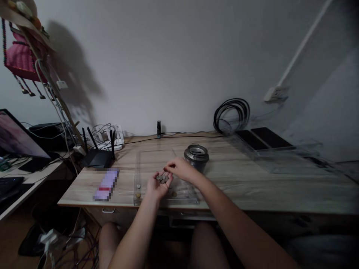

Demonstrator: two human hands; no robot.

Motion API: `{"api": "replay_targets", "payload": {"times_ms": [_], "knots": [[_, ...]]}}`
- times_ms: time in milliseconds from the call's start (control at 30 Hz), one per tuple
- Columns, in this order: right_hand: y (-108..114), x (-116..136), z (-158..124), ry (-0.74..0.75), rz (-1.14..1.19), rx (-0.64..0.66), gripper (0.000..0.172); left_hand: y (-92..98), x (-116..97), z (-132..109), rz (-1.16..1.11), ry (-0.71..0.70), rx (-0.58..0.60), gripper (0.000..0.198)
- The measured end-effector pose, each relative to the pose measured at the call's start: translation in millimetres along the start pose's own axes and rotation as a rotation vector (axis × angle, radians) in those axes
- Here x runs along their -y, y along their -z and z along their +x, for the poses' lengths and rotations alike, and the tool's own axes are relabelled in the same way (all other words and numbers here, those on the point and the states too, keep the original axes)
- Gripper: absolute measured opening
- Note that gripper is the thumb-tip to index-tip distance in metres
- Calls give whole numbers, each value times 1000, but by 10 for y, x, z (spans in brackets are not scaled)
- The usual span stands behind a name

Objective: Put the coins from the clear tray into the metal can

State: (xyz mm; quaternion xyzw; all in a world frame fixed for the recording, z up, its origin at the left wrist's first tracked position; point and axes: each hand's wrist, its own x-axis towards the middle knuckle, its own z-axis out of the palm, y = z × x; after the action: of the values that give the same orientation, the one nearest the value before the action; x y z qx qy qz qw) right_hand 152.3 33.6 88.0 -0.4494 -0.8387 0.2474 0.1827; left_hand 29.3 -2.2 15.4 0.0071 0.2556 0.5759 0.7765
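Note:
My left hand [158, 186] is cupped palm up over a clear plastic tray [193, 200], and a small heap of coins [162, 178] rests in its palm. Just above its fingertips, my right hand [179, 169] hangs with fingers bent and thumb and fingertips drawn together; whether a coin is between them is too small to make out. A few loose coins [138, 195] lie in the tray, at its left side and near the front. Behind my right hand stands a dark metal can [196, 153] with a slot in its lid, its lower part partly covered by my wrist.
A blurred purple item [106, 185] lies left of the tray, with a black router [98, 157] behind it. Coiled black cable [231, 114] leans on the wall. A clear case with dark panels [272, 138] stands at the right. The desk's front edge runs below my forearms.

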Motion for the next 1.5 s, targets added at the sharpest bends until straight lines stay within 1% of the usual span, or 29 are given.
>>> {"api": "replay_targets", "payload": {"times_ms": [100, 133, 167, 233, 300, 333, 367, 400, 467, 500, 533, 600, 633, 667, 700, 767, 833, 900, 933, 1000, 1067, 1100, 1133, 1167, 1233, 1300, 1367, 1500], "knots": [[398, -244, 5, 15, -48, -310, 19, -6, -12, -24, 7, 63, 58, 37], [533, -353, 16, -8, -99, -368, 19, -15, -17, -33, 13, 69, 63, 40], [657, -464, 29, -40, -161, -391, 18, -28, -22, -40, 16, 71, 67, 42], [846, -656, 53, -94, -264, -345, 16, -59, -28, -50, 11, 77, 84, 45], [939, -761, 59, -113, -312, -274, 14, -92, -27, -50, 0, 77, 95, 45], [950, -771, 52, -108, -320, -257, 13, -107, -21, -47, -1, 75, 98, 45], [938, -751, 37, -100, -330, -260, 13, -120, -12, -43, 0, 71, 100, 45], [901, -704, 15, -92, -348, -299, 15, -131, 0, -37, 0, 64, 105, 45], [756, -552, -50, -52, -378, -428, 21, -148, 34, -24, -4, 46, 130, 42], [651, -460, -89, -11, -376, -454, 22, -156, 54, -18, -8, 35, 147, 40], [530, -370, -129, 44, -359, -431, 23, -164, 72, -14, -17, 19, 164, 38], [272, -217, -204, 164, -313, -273, 22, -187, 104, -15, -42, -11, 198, 33], [152, -162, -234, 205, -301, -185, 22, -202, 115, -21, -55, -21, 208, 33], [47, -123, -258, 228, -306, -131, 23, -220, 123, -31, -66, -25, 214, 34], [-38, -97, -274, 230, -323, -110, 24, -238, 130, -43, -74, -22, 217, 35], [-152, -67, -290, 203, -379, -109, 24, -271, 139, -68, -76, -1, 203, 35], [-200, -45, -293, 189, -435, -103, 23, -289, 149, -80, -74, 23, 162, 36], [-183, -31, -293, 195, -489, -112, 23, -285, 160, -71, -72, 38, 111, 36], [-143, -36, -292, 195, -505, -133, 23, -278, 165, -60, -69, 41, 96, 35], [16, -93, -281, 172, -497, -228, 25, -257, 168, -31, -54, 56, 95, 32], [277, -226, -252, 137, -456, -373, 26, -239, 164, -5, -41, 82, 103, 33], [430, -315, -230, 118, -446, -431, 26, -232, 159, 5, -36, 97, 103, 36], [584, -410, -205, 97, -453, -462, 26, -227, 154, 12, -35, 109, 97, 40], [728, -504, -178, 68, -477, -456, 24, -221, 149, 18, -40, 113, 93, 43], [949, -657, -125, -6, -550, -355, 20, -208, 145, 29, -51, 119, 88, 47], [1059, -737, -82, -48, -603, -229, 17, -187, 148, 46, -63, 119, 87, 49], [1077, -749, -49, -52, -629, -163, 16, -158, 156, 68, -69, 115, 84, 50], [1025, -708, 4, -27, -652, -124, 18, -118, 160, 92, -75, 109, 72, 51]]}}
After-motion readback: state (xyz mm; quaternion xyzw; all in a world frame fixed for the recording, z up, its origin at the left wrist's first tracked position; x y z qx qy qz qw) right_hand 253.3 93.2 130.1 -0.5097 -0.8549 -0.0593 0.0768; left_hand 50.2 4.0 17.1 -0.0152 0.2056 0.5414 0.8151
